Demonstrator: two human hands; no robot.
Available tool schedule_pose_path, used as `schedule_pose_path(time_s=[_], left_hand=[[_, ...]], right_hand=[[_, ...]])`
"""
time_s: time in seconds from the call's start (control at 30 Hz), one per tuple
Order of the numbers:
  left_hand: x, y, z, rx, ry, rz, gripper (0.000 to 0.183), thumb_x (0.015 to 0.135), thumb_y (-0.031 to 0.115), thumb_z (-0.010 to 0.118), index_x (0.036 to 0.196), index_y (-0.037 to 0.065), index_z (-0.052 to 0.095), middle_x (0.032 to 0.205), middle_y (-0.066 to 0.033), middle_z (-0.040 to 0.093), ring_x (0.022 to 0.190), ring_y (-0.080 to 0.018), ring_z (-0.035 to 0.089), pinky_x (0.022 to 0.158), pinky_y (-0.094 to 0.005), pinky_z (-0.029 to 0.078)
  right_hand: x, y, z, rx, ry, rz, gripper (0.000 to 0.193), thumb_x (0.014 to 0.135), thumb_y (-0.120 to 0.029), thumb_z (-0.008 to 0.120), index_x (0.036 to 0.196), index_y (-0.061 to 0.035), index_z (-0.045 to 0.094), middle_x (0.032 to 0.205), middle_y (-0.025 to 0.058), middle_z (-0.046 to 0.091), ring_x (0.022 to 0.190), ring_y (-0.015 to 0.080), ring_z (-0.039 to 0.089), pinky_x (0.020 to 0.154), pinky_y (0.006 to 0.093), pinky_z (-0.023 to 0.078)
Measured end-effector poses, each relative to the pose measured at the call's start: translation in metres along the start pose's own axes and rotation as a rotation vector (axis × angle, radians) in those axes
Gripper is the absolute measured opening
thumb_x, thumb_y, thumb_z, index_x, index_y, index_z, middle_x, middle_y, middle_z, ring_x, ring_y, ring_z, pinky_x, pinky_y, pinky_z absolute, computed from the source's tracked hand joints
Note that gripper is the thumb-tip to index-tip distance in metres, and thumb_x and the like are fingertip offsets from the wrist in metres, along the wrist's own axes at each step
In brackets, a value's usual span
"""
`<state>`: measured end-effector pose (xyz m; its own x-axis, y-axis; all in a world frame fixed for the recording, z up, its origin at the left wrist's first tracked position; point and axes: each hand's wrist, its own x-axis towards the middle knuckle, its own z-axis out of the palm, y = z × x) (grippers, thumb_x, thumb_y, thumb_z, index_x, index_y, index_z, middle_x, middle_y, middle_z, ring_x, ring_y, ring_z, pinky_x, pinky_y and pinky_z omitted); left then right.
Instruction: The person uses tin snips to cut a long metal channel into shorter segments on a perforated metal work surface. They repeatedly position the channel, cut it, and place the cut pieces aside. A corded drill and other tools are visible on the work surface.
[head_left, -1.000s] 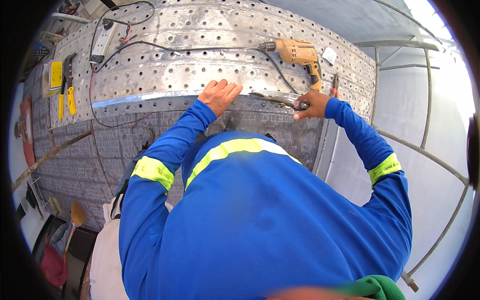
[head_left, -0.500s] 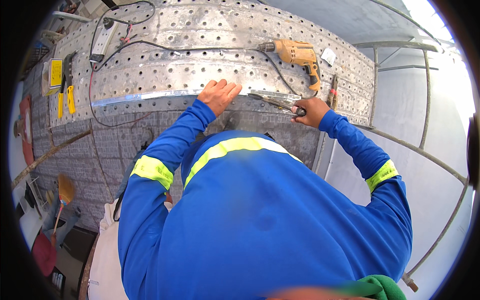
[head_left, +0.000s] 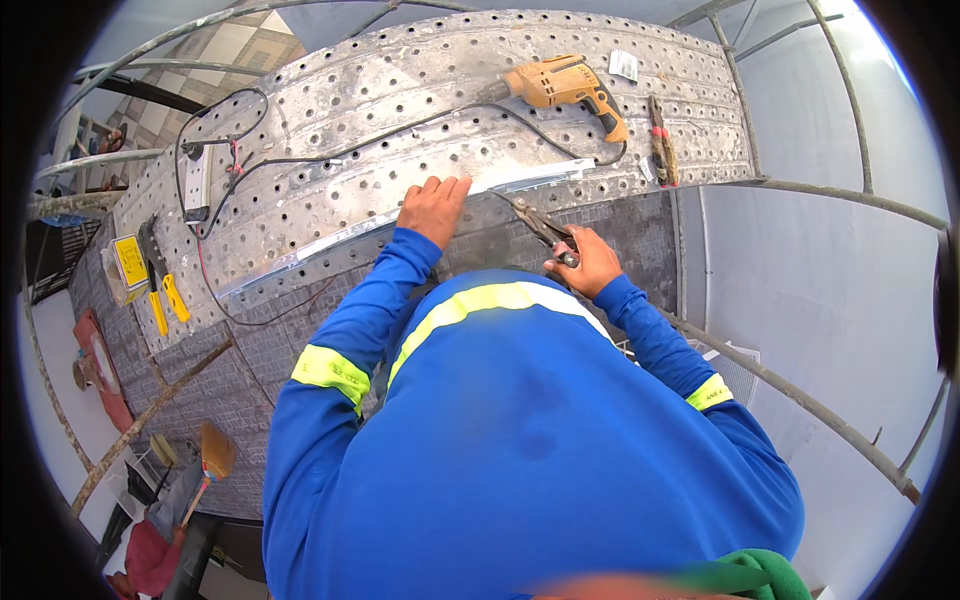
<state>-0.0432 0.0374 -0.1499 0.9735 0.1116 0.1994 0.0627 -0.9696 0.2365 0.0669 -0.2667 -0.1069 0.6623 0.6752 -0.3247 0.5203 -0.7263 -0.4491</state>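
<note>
A long, narrow, shiny metal strip (head_left: pixel 345 236) lies along the near edge of the perforated metal platform (head_left: pixel 400 60). My left hand (head_left: pixel 435 210) is closed over the strip near its middle, fingers wrapped on its far side. My right hand (head_left: pixel 590 262) grips the handles of a plier-like metal tool (head_left: pixel 540 224), whose exact kind I cannot make out. The tool's jaws point away from me, just on the near side of the strip and right of my left hand. Whether the jaws touch the strip cannot be told.
A yellow power drill (head_left: pixel 560 82) rests on the platform, its black cord running left to a white power strip (head_left: pixel 198 180). Red-handled pliers (head_left: pixel 660 145) lie right. Yellow-handled cutters (head_left: pixel 160 285) and a yellow box (head_left: pixel 128 262) sit left. Scaffold pipes (head_left: pixel 800 420) surround me; another person (head_left: pixel 155 555) is lower left.
My view has turned. My right hand has come leftward and nearer my body, and the tool now angles more steeply away from me. My left hand stays on the strip.
</note>
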Motion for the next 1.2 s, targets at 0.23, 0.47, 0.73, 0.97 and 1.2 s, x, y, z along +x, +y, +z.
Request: schedule_pose_path(time_s=[0.23, 0.47, 0.73, 0.97, 1.2], left_hand=[[0.007, -0.002, -0.009, -0.062, -0.077, -0.011, 0.053, 0.081, 0.026, 0.081, 0.128, 0.015, 0.061, 0.108, -0.0016, 0.068, 0.1, -0.0231, 0.064, 0.082, -0.0387, 0.051], [0.009, -0.005, -0.009, -0.079, -0.113, -0.001, 0.054, 0.081, 0.026, 0.081, 0.129, 0.015, 0.06, 0.11, -0.0018, 0.068, 0.103, -0.0233, 0.064, 0.083, -0.0394, 0.052], [0.01, -0.005, -0.007, -0.044, -0.125, -0.002, 0.056, 0.081, 0.027, 0.082, 0.131, 0.015, 0.06, 0.112, -0.0019, 0.068, 0.103, -0.0234, 0.064, 0.083, -0.0398, 0.053], [0.007, -0.004, -0.003, 0.021, -0.138, 0.028, 0.062, 0.082, 0.025, 0.08, 0.138, 0.014, 0.055, 0.113, -0.0028, 0.066, 0.105, -0.0238, 0.063, 0.083, -0.0405, 0.052], [0.001, -0.004, 0.0, 0.098, -0.142, 0.091, 0.067, 0.085, 0.018, 0.075, 0.146, 0.013, 0.049, 0.117, -0.0023, 0.064, 0.109, -0.0237, 0.061, 0.085, -0.041, 0.05]], right_hand=[[-0.028, -0.042, 0.052, 0.296, 0.204, 0.182, 0.062, 0.081, -0.044, 0.081, 0.127, -0.0073, 0.062, 0.12, 0.019, 0.066, 0.115, 0.0393, 0.063, 0.099, 0.0492, 0.049], [-0.029, -0.079, 0.095, 0.338, 0.274, 0.315, 0.084, 0.078, -0.052, 0.086, 0.136, 0.0003, 0.056, 0.126, 0.0205, 0.066, 0.116, 0.0376, 0.065, 0.099, 0.0447, 0.052], [-0.03, -0.109, 0.117, 0.367, 0.486, 0.359, 0.075, 0.079, -0.048, 0.086, 0.132, -0.0018, 0.059, 0.12, 0.0166, 0.069, 0.111, 0.0333, 0.068, 0.095, 0.0423, 0.054], [-0.024, -0.13, 0.138, 0.607, 0.206, 0.428, 0.066, 0.086, -0.051, 0.078, 0.125, -0.0012, 0.061, 0.112, 0.0147, 0.071, 0.109, 0.0323, 0.069, 0.097, 0.042, 0.052], [-0.039, -0.143, 0.127, 0.706, 0.274, 0.422, 0.061, 0.089, -0.049, 0.076, 0.122, -0.0003, 0.06, 0.112, 0.0167, 0.072, 0.108, 0.0344, 0.069, 0.094, 0.0427, 0.052]])
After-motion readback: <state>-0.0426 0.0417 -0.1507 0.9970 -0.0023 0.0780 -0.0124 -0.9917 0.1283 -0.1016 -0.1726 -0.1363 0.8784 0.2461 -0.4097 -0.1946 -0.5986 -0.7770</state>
